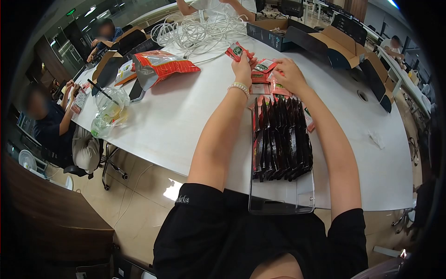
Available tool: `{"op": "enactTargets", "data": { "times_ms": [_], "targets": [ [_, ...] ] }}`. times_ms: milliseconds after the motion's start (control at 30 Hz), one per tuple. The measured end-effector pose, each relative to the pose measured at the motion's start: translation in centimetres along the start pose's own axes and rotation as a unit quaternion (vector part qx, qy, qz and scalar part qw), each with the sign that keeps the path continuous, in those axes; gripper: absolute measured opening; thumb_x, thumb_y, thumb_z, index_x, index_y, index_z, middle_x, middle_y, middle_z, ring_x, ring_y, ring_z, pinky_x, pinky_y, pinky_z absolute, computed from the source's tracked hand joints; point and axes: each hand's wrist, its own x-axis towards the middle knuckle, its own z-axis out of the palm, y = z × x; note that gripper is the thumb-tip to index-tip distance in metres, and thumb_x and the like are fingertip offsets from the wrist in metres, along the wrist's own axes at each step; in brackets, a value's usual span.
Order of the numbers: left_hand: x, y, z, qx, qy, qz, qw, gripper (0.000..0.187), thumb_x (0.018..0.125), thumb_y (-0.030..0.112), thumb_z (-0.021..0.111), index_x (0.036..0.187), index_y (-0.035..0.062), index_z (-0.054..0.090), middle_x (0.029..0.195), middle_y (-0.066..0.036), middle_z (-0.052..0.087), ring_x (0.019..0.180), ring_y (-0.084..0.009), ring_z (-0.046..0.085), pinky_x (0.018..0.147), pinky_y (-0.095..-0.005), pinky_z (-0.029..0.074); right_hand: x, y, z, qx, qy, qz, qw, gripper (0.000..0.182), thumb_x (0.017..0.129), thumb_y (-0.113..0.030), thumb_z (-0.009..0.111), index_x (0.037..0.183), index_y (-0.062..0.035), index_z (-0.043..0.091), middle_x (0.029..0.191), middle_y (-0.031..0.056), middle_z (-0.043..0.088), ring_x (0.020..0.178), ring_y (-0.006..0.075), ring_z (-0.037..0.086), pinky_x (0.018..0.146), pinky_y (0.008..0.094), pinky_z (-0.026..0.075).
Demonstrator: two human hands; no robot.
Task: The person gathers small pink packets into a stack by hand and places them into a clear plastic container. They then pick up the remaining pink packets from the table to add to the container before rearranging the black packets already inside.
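My left hand [242, 69], with a beaded bracelet on its wrist, pinches a small red packet [235, 51] with a dark green label, held just above the table. To its right, my right hand [290, 78] curls its fingers over another red packet [278, 87] at the edge of a loose pile of red packets [261, 76]. Nearer my body stands a clear plastic box [305, 197]. Dark, shiny packets [281, 139] stand upright in it in a tight row, and its near end shows bare floor.
On the white table [209, 116] lie a torn red-and-silver bag [165, 67], a plastic cup with a straw [111, 104], tangled white cables [195, 35] and open black cartons [325, 44]. A seated person [55, 121] is at the left; others are beyond the table.
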Motion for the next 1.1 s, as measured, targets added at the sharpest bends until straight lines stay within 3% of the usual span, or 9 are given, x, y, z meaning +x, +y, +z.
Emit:
{"op": "enactTargets", "data": {
  "times_ms": [100,300,500,733,767,800,867,1000,1100],
  "targets": [
    [0.1,0.2,0.0,-0.001,0.041,0.022,0.999,0.018,0.095,0.019,0.051,0.104,0.0032,0.052,0.095,-0.012,0.063,0.072,-0.0179,0.063,0.067,-0.0316,0.056,0.4,0.7,2.2,-0.039,-0.013,-0.055,0.998,0.029,0.083,-0.031,0.053,0.084,-0.0047,0.067,0.097,0.0107,0.062,0.1,0.0285,0.056,0.084,0.0406,0.043],
    [0.6,-0.2,-0.3,0.02,0.087,0.046,0.995,0.014,0.092,0.014,0.054,0.1,0.003,0.052,0.089,-0.009,0.063,0.069,-0.0173,0.062,0.061,-0.0288,0.053,0.0,-1.8,1.2,0.073,-0.176,0.078,0.979,0.035,0.087,-0.034,0.049,0.091,-0.0031,0.065,0.099,0.0109,0.062,0.099,0.0283,0.057,0.086,0.0448,0.04],
    [0.8,-0.6,-0.4,0.056,0.068,0.048,0.995,0.018,0.092,0.013,0.055,0.105,0.0015,0.053,0.094,-0.01,0.063,0.075,-0.0188,0.063,0.065,-0.03,0.054,-0.8,-1.9,1.1,-0.025,-0.07,0.034,0.997,0.04,0.086,-0.036,0.053,0.112,-0.0057,0.061,0.116,0.0105,0.059,0.109,0.0284,0.054,0.094,0.0453,0.038],
    [0.1,-0.9,0.3,0.303,-0.059,0.117,0.944,0.041,0.091,0.039,0.058,0.095,-0.0014,0.062,0.084,-0.01,0.065,0.074,-0.0139,0.061,0.062,-0.0271,0.048,0.0,-3.6,0.7,0.065,0.044,0.046,0.996,0.045,0.083,-0.026,0.061,0.119,0.0013,0.055,0.125,0.0179,0.054,0.116,0.0317,0.051,0.098,0.0393,0.039],
    [0.2,-1.2,0.4,0.344,-0.075,0.136,0.926,0.042,0.09,0.04,0.059,0.094,-0.0021,0.061,0.083,-0.01,0.064,0.076,-0.0146,0.06,0.065,-0.0292,0.049,0.0,-4.0,0.4,0.066,0.041,0.045,0.996,0.045,0.083,-0.024,0.061,0.119,0.0019,0.055,0.123,0.0189,0.054,0.115,0.0324,0.052,0.098,0.0385,0.039],
    [-0.4,-1.6,1.2,0.163,-0.134,0.039,0.977,0.044,0.089,0.041,0.06,0.093,-0.0024,0.06,0.083,-0.01,0.063,0.078,-0.0174,0.06,0.069,-0.032,0.049,0.1,-4.1,0.1,0.072,0.038,0.039,0.996,0.044,0.083,-0.022,0.061,0.119,0.0025,0.055,0.122,0.0199,0.055,0.114,0.0331,0.052,0.097,0.0377,0.04],
    [0.6,-2.7,1.1,0.085,-0.199,0.125,0.968,0.042,0.09,0.041,0.059,0.094,-0.0009,0.058,0.084,-0.01,0.062,0.077,-0.0182,0.059,0.069,-0.0333,0.049,0.7,-4.5,0.5,0.126,0.042,0.04,0.99,0.043,0.082,-0.02,0.061,0.118,0.0039,0.055,0.12,0.0214,0.056,0.113,0.0339,0.053,0.096,0.037,0.041],
    [0.9,-3.6,0.7,0.174,-0.166,0.13,0.962,0.036,0.091,0.037,0.057,0.1,0.0025,0.056,0.087,-0.008,0.061,0.078,-0.0169,0.055,0.07,-0.032,0.047,0.9,-3.4,1.5,0.211,0.034,0.025,0.977,0.043,0.086,-0.014,0.056,0.124,0.005,0.052,0.126,0.0202,0.055,0.115,0.0277,0.054,0.096,0.0328,0.042],
    [0.8,-3.8,1.0,0.25,-0.139,0.099,0.953,0.057,0.081,0.049,0.066,0.105,-0.001,0.05,0.089,-0.012,0.06,0.084,-0.019,0.054,0.077,-0.0335,0.045,0.3,-1.9,1.7,0.259,-0.044,0.054,0.963,0.034,0.089,-0.014,0.052,0.117,0.0064,0.056,0.117,0.0184,0.06,0.11,0.0239,0.056,0.092,0.0301,0.042]
  ]
}}
